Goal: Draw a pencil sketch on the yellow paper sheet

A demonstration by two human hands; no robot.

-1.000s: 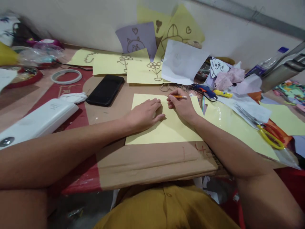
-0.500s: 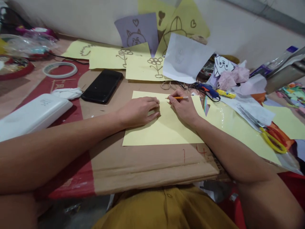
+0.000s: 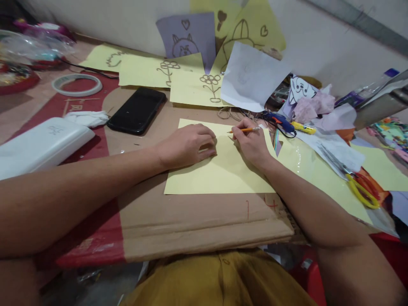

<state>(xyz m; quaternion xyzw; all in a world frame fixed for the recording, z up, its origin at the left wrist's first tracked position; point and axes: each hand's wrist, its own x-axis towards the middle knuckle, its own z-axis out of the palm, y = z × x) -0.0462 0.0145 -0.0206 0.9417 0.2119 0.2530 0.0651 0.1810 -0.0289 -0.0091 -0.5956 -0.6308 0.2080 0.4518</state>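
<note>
Left hand (image 3: 188, 144) rests open on the yellow sheet (image 3: 223, 174); right hand (image 3: 251, 142) grips a pencil (image 3: 245, 129) near its far edge. The sheet looks blank, so the drawing seems barely begun.

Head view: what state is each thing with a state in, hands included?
Left hand, resting on the pale yellow paper sheet.
Right hand, gripping the thin orange pencil, tip over the sheet.
Pale yellow paper sheet, lying flat, unmarked where visible.
Black smartphone, face up, screen dark.
</note>
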